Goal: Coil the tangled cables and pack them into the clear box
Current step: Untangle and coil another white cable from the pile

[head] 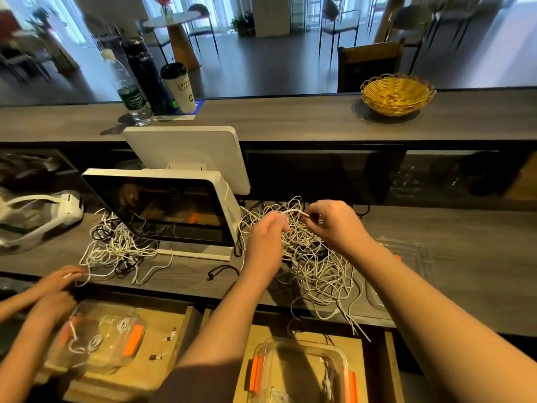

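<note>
Two clear boxes sit nearest, down on low wooden boards under the surface edge. The box (302, 373) in front of the person has orange clips and a few cables lying in it. The other box (96, 338) is off to the left, with small white coils inside.

Next to that left box are another person's hands (53, 295). One of them touches the end of a white cable at the surface edge.

Up on the gray surface (465, 257) lies the big tangle (311, 257) of white cables, with some ends hanging over the near edge. The left hand (266, 237) is curled into the top of the tangle and holds some strands. The right hand (334, 219) pinches a white cable (293, 212) that arches from one hand to the other, just above the pile. A clear lid (406, 257) lies flat on the surface, to the right of the tangle.

A smaller tangle (116, 248) of white and black cables lies to the left. Between the two piles stands a white screen (165, 210), tilted back. A white headset (40, 213) rests at the far left.

Farther back is a higher shelf (290, 117). On it stand a water bottle (128, 91), a dark bottle (145, 77) and a paper cup (178, 87), close together. A yellow basket (396, 94) sits well to the right.
</note>
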Available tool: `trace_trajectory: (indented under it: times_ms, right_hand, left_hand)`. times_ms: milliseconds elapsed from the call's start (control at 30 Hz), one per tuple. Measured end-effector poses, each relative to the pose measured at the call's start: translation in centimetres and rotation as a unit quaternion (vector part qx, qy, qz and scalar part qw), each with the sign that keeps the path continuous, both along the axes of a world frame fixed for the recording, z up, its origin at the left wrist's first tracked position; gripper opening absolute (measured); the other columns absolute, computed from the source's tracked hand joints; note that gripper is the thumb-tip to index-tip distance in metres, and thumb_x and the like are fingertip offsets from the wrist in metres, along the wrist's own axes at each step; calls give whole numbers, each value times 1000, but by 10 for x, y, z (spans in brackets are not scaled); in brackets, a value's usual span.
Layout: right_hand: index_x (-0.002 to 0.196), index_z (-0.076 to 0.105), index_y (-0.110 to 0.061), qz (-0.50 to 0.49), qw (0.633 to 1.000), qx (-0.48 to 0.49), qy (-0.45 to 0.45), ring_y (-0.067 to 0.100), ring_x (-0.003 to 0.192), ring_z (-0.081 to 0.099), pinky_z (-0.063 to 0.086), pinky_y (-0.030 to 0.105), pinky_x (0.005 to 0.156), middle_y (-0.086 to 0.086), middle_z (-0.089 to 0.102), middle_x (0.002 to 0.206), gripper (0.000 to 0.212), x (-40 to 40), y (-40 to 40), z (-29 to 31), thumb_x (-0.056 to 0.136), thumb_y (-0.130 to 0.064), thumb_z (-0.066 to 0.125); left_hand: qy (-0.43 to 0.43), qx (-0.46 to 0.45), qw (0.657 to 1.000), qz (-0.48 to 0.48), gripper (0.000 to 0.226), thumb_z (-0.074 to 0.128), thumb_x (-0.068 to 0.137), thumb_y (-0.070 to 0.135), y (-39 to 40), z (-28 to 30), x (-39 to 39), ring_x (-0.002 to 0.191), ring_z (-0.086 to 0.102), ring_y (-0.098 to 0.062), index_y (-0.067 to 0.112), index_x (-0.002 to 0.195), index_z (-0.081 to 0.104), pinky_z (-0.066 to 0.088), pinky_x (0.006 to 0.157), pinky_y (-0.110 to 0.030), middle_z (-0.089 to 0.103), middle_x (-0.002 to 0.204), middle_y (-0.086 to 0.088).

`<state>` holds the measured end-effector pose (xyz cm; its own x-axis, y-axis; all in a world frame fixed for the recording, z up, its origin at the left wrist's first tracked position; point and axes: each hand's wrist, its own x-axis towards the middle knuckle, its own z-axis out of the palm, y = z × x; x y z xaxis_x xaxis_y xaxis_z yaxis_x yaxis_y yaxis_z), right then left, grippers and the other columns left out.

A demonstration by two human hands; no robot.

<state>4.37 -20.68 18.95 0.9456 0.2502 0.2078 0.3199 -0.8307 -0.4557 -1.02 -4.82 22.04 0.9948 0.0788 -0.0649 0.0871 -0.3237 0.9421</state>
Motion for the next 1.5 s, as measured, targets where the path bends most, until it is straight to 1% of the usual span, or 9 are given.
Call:
trace_trajectory:
  times_ms: [267,433,567,867,1033,1133,1233,1367,1500]
  right_hand:
    - [88,65,-1,-124,932,218,264,18,68,55,45,31,63,5,62,75,22,11,-27,-84,96,-21,63]
    - [93,69,5,-181,856,397,278,15,65,60,50,23,59,10,66,76,14,20,-33,-82,95,-6,61]
    - [94,73,-1,-160,880,406,188,16,62,66,54,29,63,12,70,74,11,40,-26,-51,94,-8,64]
    - [121,64,-15,1,902,421,97,9,89,72,55,19,82,4,73,100,31,55,-26,50,95,2,59]
    - [124,67,-14,42,949,304,74,7,90,73,58,24,84,-2,74,101,31,33,-17,60,95,-5,61]
    - [123,68,-16,62,980,182,58,9,73,71,61,29,73,-4,74,93,30,23,-7,54,94,-12,64]
    - [119,71,-13,79,991,100,47,-3,65,62,56,24,70,-7,71,91,27,18,4,47,93,-20,67]
    - [113,73,-14,83,988,114,71,-5,61,61,52,17,67,-14,68,85,24,12,8,41,91,-22,69]
    - [110,74,-17,83,976,173,107,0,66,65,53,18,63,-12,70,83,21,11,8,40,90,-20,70]
  left_hand:
    - [-70,-144,985,64,37,45,84,26,27,20,-5,54,27,-10,23,50,32,28,56,-25,29,53,6]
    - [-35,-229,972,47,42,52,81,21,36,13,-6,43,21,-11,24,44,34,23,47,-24,24,44,5]
    - [23,-256,956,139,49,55,100,22,51,-9,1,39,20,-8,22,54,41,16,41,-22,24,46,8]
    - [108,-48,973,198,30,50,100,33,61,-39,14,57,36,-17,13,78,56,25,56,-33,41,60,2]
    - [40,28,988,145,34,45,103,44,55,-32,12,98,64,-14,25,122,66,43,65,-19,69,113,6]
    - [11,39,997,66,58,29,89,73,43,-18,8,70,62,-16,34,106,69,41,62,-24,67,72,2]
    - [14,82,996,-13,70,21,79,81,35,-6,5,46,40,-9,38,103,71,30,53,-27,35,41,10]
    - [9,107,994,-14,36,54,92,62,30,-9,9,74,64,-16,34,90,75,46,66,-33,70,75,10]
    - [23,42,999,-26,25,56,96,46,30,-13,15,94,61,0,30,99,74,42,75,-27,70,93,18]
